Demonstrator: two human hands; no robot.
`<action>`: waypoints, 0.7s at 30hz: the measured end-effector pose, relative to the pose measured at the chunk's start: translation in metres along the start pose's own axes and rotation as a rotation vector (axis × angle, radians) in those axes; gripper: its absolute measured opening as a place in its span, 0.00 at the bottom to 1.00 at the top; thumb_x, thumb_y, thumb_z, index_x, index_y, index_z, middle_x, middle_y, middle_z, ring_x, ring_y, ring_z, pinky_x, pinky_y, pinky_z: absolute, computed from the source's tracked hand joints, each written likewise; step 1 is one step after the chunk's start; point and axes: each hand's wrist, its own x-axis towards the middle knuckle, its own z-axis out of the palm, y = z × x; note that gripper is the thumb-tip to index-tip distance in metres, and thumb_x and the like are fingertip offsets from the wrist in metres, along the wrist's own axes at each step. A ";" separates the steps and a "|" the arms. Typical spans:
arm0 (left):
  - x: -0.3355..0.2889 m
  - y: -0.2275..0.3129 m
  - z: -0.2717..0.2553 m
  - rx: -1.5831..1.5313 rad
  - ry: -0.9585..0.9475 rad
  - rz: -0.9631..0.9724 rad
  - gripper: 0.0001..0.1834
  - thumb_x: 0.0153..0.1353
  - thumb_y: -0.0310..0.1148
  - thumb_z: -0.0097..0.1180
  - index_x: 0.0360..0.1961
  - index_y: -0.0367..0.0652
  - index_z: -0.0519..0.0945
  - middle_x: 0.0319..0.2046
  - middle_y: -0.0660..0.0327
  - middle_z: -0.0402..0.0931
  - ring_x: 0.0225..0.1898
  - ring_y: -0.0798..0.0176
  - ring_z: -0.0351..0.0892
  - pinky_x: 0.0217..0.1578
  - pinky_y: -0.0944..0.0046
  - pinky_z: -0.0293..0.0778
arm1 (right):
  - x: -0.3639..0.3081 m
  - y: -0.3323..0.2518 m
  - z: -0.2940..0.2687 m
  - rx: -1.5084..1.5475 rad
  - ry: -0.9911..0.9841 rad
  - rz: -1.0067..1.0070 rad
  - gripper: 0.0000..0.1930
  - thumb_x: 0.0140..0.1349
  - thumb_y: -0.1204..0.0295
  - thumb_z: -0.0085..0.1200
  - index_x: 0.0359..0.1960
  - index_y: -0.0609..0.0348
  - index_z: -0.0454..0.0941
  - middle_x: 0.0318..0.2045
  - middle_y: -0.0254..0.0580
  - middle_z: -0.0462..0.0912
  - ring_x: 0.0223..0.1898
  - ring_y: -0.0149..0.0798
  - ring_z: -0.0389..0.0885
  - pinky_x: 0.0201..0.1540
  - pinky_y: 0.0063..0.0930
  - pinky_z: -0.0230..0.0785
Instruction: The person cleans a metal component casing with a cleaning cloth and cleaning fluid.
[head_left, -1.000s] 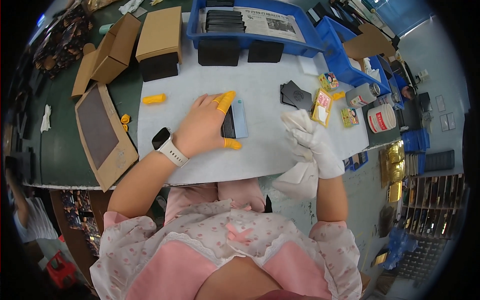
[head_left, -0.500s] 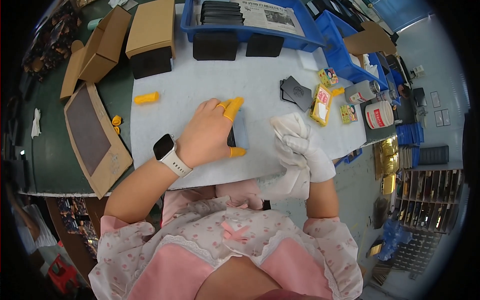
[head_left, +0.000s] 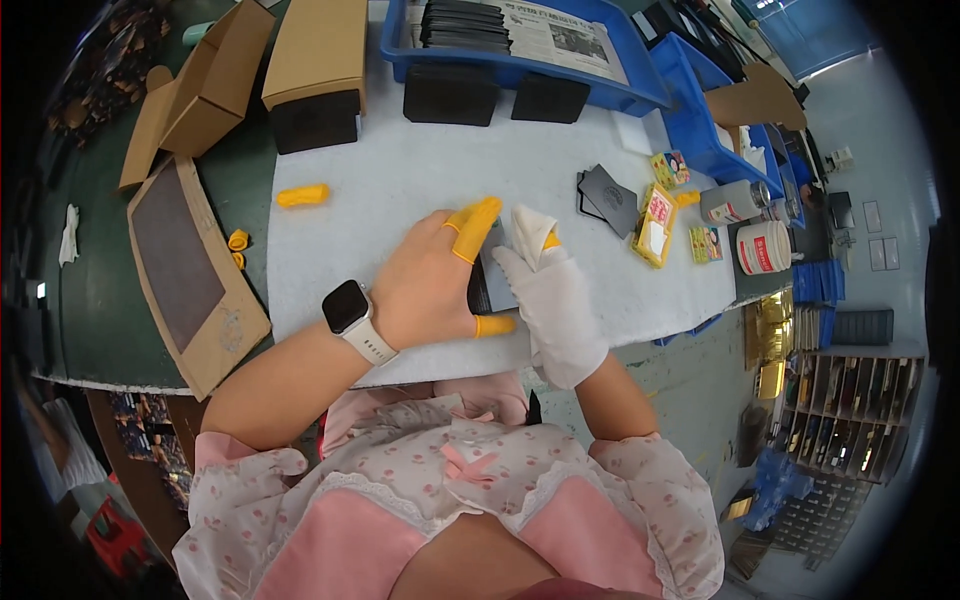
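Observation:
On the white table covering lies a dark flat plate with a shiny, bluish surface [head_left: 494, 275], partly hidden by my hands. My left hand [head_left: 420, 278], with yellow finger cots and a watch on the wrist, spans it and grips its edges, fingers at the far side and thumb at the near side. Wearing a white glove, my right hand [head_left: 562, 310] is closed on a white cloth [head_left: 530, 232] wrapped about its fingertips, at the plate's right side. A yellow tip shows beside the cloth. Whether the cloth touches the plate is hard to see.
Dark cards [head_left: 608, 198], a yellow box [head_left: 655, 225] and jars [head_left: 763, 247] stand to the right. A blue tray [head_left: 540, 78] with black plates is at the back. Cardboard boxes [head_left: 318, 50], a yellow roll [head_left: 303, 195] and a framed board [head_left: 180, 270] lie left.
My right hand has moved left with the cloth, from beside the plate up to its right edge. The cloth is now drawn tighter round the fingers. My left hand stays on the plate.

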 end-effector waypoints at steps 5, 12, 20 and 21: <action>0.001 -0.001 0.001 0.092 -0.131 -0.123 0.54 0.34 0.48 0.72 0.60 0.33 0.59 0.45 0.48 0.69 0.51 0.45 0.63 0.51 0.53 0.61 | 0.006 0.002 -0.016 0.216 -0.003 -0.099 0.22 0.63 0.69 0.48 0.60 0.56 0.65 0.49 0.49 0.75 0.43 0.35 0.79 0.42 0.30 0.71; 0.004 -0.004 0.001 0.051 -0.097 -0.175 0.52 0.33 0.47 0.72 0.58 0.32 0.62 0.44 0.49 0.69 0.51 0.48 0.62 0.52 0.54 0.55 | -0.037 -0.001 -0.064 -0.719 -0.129 -0.238 0.18 0.59 0.73 0.48 0.50 0.65 0.68 0.30 0.50 0.78 0.30 0.50 0.79 0.32 0.39 0.70; 0.002 -0.003 0.003 0.127 -0.088 -0.138 0.50 0.33 0.45 0.72 0.56 0.31 0.63 0.41 0.49 0.71 0.49 0.48 0.64 0.51 0.55 0.59 | -0.047 -0.018 -0.062 -0.620 -0.345 -0.075 0.07 0.55 0.74 0.51 0.34 0.62 0.70 0.24 0.51 0.74 0.28 0.55 0.77 0.28 0.43 0.69; 0.001 -0.002 0.003 0.149 -0.064 -0.113 0.48 0.34 0.45 0.72 0.55 0.32 0.64 0.40 0.49 0.71 0.48 0.48 0.65 0.50 0.56 0.61 | -0.047 -0.021 -0.061 -0.618 -0.346 -0.075 0.07 0.55 0.74 0.51 0.34 0.62 0.70 0.24 0.51 0.74 0.28 0.55 0.77 0.28 0.43 0.69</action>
